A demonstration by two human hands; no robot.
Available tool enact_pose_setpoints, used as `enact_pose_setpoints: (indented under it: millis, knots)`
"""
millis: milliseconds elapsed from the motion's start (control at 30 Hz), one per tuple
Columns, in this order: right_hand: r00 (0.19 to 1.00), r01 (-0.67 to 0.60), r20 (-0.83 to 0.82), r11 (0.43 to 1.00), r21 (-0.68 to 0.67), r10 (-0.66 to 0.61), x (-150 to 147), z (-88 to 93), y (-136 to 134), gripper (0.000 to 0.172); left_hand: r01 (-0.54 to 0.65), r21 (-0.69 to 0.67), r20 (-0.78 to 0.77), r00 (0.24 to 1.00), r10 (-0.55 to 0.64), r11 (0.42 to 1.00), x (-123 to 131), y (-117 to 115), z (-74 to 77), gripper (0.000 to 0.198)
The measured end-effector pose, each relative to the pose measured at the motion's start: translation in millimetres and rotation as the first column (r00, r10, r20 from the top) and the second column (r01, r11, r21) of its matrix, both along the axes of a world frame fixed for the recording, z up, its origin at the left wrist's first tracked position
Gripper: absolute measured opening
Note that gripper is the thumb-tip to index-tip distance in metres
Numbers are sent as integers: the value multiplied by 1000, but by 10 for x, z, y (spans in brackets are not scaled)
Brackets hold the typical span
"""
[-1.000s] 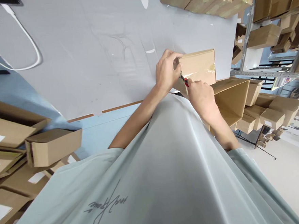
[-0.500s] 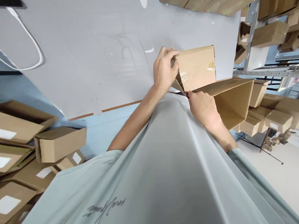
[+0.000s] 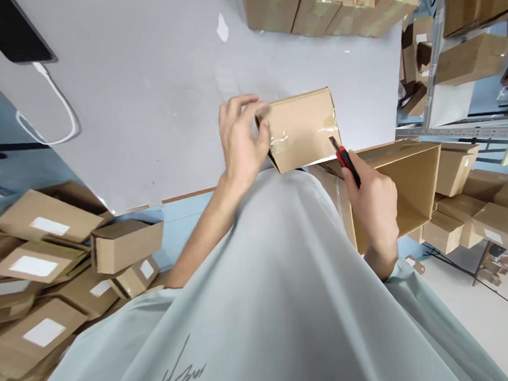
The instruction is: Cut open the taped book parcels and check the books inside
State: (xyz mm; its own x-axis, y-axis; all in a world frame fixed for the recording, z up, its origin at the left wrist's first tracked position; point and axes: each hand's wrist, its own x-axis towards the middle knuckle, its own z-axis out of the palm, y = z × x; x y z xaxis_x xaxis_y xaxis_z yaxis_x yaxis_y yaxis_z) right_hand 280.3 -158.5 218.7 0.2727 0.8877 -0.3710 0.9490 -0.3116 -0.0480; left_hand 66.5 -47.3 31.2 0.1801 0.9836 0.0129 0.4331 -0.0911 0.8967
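My left hand [image 3: 242, 139] grips cardboard box [image 3: 304, 129] by its left end. My right hand [image 3: 374, 202] wrapped round red-and-black knife [image 3: 346, 162], blade bared, tip by box's right end (whether it touches, I can't tell). Box between hands, at near edge of bench [image 3: 157, 122]. Taped boxes [image 3: 271, 6] toward far right; phone [image 3: 14, 30] with white cable [image 3: 67, 105] at left.

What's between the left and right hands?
In the head view, a brown rectangular cardboard box, held at one end by the left hand, then a red-and-black utility knife in the right hand. Whether its blade touches the box is unclear.
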Motion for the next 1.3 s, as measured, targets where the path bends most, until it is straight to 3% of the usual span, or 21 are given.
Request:
enact_pose_setpoints:
  millis: [133,267,433,667,833,1200,1300]
  knots:
    - [993,96,-82,992,81,-89,458,-261,47,55,229,55,-57,972,-226,972,567,-74,173,39]
    - [981,65,-190,991,115,-42,682,-504,102,55,350,69,-145,930,-338,934,974,-79,37,37]
    - [969,-24,-240,993,112,50,812,-776,240,54,382,62,-250,900,-356,922,1016,-37,-183,40]
    - [981,-49,-184,998,42,56,834,-1007,467,56,395,87,-263,895,-361,915,1040,12,-241,38]
    - [985,-45,-166,999,26,48,768,-1017,526,58,388,80,-238,902,-361,918,1027,49,-271,38]
    - [999,40,8,982,-183,-39,318,-800,711,58,388,84,-154,915,-373,918,1002,-8,-308,39]
    - [998,42,56,972,-229,-30,235,-663,755,56,393,101,-161,913,-375,914,1031,-52,-339,40]
